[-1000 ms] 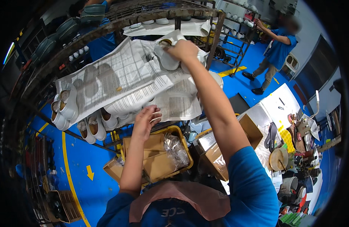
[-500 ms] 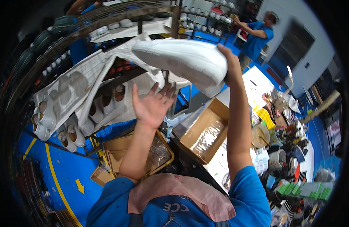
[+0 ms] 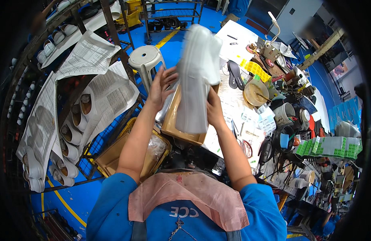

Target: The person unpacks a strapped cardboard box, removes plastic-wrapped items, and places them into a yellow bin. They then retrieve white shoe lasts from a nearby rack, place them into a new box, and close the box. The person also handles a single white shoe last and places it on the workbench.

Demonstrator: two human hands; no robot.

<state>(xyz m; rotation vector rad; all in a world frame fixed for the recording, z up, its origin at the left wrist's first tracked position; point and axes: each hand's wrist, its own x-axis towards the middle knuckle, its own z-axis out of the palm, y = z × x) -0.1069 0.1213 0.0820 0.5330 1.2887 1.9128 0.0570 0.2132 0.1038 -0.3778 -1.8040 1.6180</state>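
At the left, a metal rack (image 3: 107, 19) is filled with white shoes (image 3: 75, 137), some partly covered by sheets of printed paper (image 3: 91, 52). At the right, a white-topped table (image 3: 213, 140) is crowded with containers and loose items. Between rack and table, a yellow crate (image 3: 168, 149) is seen low down; brown cardboard (image 3: 115, 152) and crumpled clear plastic (image 3: 155, 147) are held in it. An open cardboard box (image 3: 181, 136) is set at the table's near left edge, its inside largely hidden by white footwear (image 3: 195, 88), which is held up in front of the person, over the box. The footwear is blurred, so whether one shoe or a pair is held cannot be told. It is gripped low on its right side by the right hand (image 3: 213, 106), with the forearm reached forward and upward. The left hand (image 3: 163, 87) is raised just beside it, opened, with its fingers spread and bent slightly toward it; nothing is gripped there. On the table, a stick is stood in a round tan basin (image 3: 250, 97), a pale bucket (image 3: 282, 114) is placed nearer the person, and black insoles (image 3: 235, 74) are laid farther off.
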